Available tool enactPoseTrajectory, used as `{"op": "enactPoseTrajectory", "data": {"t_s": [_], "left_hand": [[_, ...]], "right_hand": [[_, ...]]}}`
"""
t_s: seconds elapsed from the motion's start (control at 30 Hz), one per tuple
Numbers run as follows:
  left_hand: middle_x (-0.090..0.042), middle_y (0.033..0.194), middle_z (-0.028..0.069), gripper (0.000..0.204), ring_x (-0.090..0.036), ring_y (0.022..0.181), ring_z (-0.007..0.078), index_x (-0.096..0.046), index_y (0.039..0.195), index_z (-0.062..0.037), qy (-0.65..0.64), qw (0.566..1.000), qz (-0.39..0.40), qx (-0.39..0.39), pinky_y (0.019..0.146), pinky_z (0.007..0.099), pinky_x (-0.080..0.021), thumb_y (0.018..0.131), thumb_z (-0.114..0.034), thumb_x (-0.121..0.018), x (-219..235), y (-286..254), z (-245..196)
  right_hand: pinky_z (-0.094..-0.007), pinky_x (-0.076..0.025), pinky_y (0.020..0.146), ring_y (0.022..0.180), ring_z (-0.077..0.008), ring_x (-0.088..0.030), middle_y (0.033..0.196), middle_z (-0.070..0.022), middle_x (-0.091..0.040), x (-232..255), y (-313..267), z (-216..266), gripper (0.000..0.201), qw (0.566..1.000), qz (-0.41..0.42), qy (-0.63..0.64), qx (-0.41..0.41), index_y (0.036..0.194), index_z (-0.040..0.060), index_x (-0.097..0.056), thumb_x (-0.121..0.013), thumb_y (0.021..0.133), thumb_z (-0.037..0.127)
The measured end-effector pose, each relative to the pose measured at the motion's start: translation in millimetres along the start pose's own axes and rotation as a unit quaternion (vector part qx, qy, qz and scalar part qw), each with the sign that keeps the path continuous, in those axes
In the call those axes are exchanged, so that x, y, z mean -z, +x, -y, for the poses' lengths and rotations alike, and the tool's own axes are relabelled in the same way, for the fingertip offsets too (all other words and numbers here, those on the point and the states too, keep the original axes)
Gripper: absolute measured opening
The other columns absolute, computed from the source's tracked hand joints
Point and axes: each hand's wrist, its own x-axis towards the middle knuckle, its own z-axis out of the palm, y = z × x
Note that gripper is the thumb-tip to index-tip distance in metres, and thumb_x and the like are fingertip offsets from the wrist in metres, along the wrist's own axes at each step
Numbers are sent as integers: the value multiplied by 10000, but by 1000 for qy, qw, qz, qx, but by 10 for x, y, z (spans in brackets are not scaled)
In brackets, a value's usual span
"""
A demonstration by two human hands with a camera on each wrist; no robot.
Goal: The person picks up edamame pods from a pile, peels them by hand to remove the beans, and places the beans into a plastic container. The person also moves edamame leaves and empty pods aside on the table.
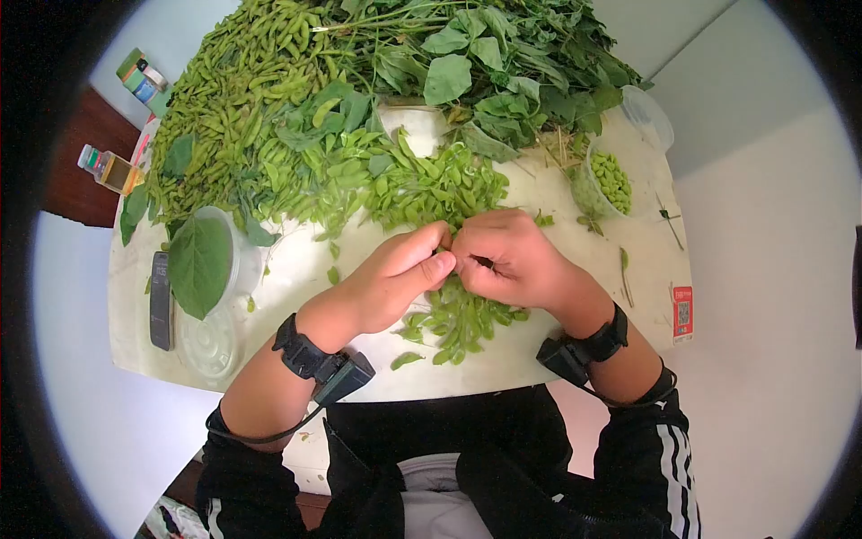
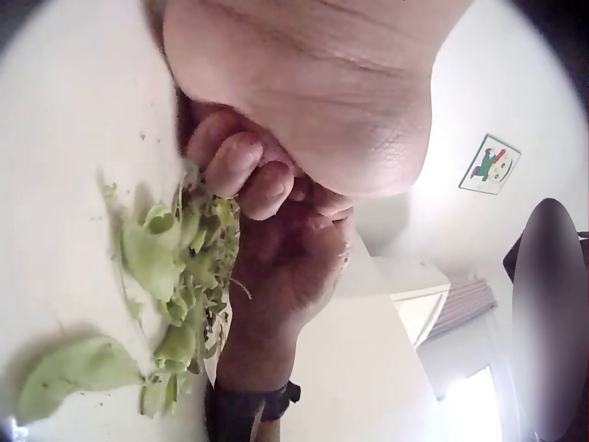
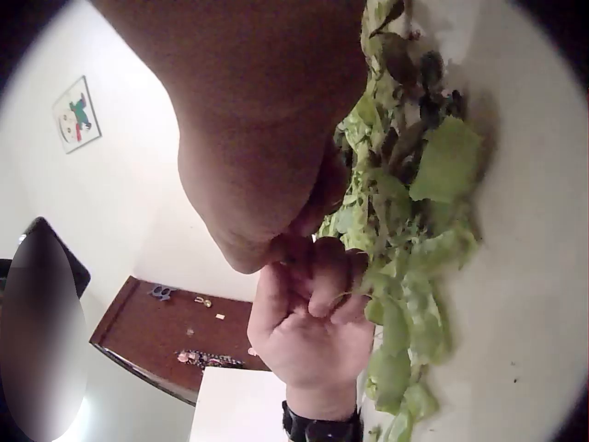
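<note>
Fingertips of both hands meet over the table in the head view. The left hand pinches with thumb and curled fingers at a green pod, mostly hidden between the hands. Against it, the right hand has its fingers curled and pinches at the same spot. Green pods lie below the hands, and a heap of pods is just beyond. In the left wrist view, pale opened pods lie beside the left hand. Flattened green pods show beside the left hand in the right wrist view.
A large mound of pods and leafy stems cover the back. At right stands a tub of shelled beans; at left are a white tub with a leaf, a phone, a lid and a bottle.
</note>
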Motion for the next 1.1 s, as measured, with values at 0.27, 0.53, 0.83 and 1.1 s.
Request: {"op": "enactPoseTrajectory", "data": {"t_s": [0.27,0.53,0.83,1.1], "left_hand": [[-460,854,6,298,-410,752,98,-472,1001,-33,-53,998,12,-16,680,244,-378,1032,-328,-450,6,-23,10],[-496,668,164,227,-509,647,392,-430,941,-35,254,958,-64,-116,580,430,-380,999,-251,-468,21,-24,-122],[-486,660,106,271,-501,582,271,-481,935,-33,220,956,-140,-133,555,360,-375,1010,-293,-468,-52,-15,-169],[-398,699,-60,355,-332,634,46,-522,852,-56,-81,992,-92,-34,556,222,-299,1039,-350,-452,-23,12,-93]], "right_hand": [[-359,-426,527,551,-280,-536,629,-98,-527,-49,-12,10,92,998,-10,52,-32,746,44,-547,-611,808,66],[-287,-407,511,527,-147,-501,623,-61,-537,-100,-55,25,120,981,-12,127,-147,770,39,-569,-598,875,87],[-320,-441,532,537,-223,-550,631,-91,-559,-115,17,104,87,983,-88,49,-151,797,46,-578,-606,866,92],[-432,-452,571,622,-349,-563,688,-122,-558,-107,6,4,91,993,-67,-98,7,836,51,-549,-629,836,94]]}}
